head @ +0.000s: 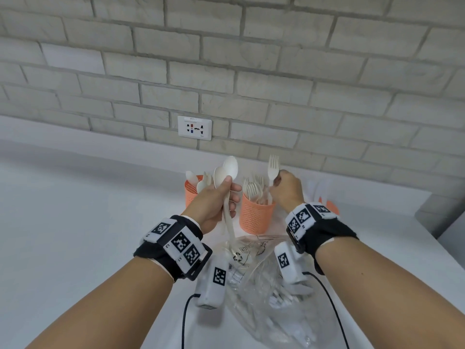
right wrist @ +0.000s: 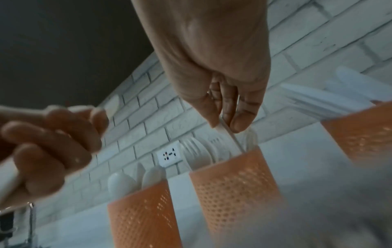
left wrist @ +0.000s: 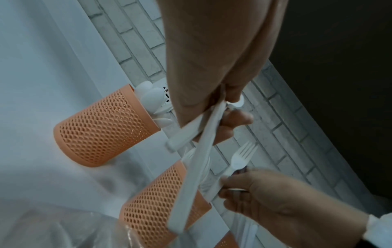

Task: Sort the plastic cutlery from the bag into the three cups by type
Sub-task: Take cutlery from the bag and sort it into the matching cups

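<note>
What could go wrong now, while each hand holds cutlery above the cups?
The right hand lowers a white plastic fork into the crowded middle orange mesh cup; it could snag on other forks or tip the cup. The left hand holds two white plastic spoons crossed, so one may slip out.

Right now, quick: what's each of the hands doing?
Left hand: closed around two white spoons, held upright.
Right hand: pinching one white fork over the middle cup of forks.
</note>
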{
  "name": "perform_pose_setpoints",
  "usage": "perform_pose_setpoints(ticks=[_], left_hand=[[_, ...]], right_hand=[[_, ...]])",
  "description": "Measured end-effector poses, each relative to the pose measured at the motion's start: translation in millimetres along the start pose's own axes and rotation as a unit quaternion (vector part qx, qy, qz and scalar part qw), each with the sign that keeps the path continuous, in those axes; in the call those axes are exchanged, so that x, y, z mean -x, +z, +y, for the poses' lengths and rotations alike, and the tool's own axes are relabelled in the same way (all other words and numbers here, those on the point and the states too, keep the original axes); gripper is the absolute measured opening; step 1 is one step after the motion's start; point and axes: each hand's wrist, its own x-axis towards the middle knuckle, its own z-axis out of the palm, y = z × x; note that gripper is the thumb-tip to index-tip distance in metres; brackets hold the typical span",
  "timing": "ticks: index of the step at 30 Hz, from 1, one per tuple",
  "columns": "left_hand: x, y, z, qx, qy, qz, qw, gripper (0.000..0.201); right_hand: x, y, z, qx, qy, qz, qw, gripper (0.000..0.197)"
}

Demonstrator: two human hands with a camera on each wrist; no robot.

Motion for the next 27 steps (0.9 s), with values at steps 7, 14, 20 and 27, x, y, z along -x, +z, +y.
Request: perform_pose_setpoints(ticks=[7, 14, 20, 27], left_hand=[[-1, -11, -4, -0.015, 0.028, -0.039, 0.999, 0.04], [-6, -10, -4, -0.037, 0.056, -0.049, 0.997, 0.026], [-8, -8, -3, -0.205, 0.076, -0.054, 0.974, 0.038], [-10, -47, 17, -0.335, 0.17, -0.007, 0.927, 0.103]], right_hand=[[1, 8, 2, 0.052, 0.01, -0.009, 0.999, 0.043], [21, 1, -58, -0.157, -0.134, -0.083, 0.975, 0.033], [36, 9, -70, -0.074, -0.182, -0.181, 0.964, 0.038], [32, 5, -76, -0.109, -0.233, -0.082, 0.963, 0.027]])
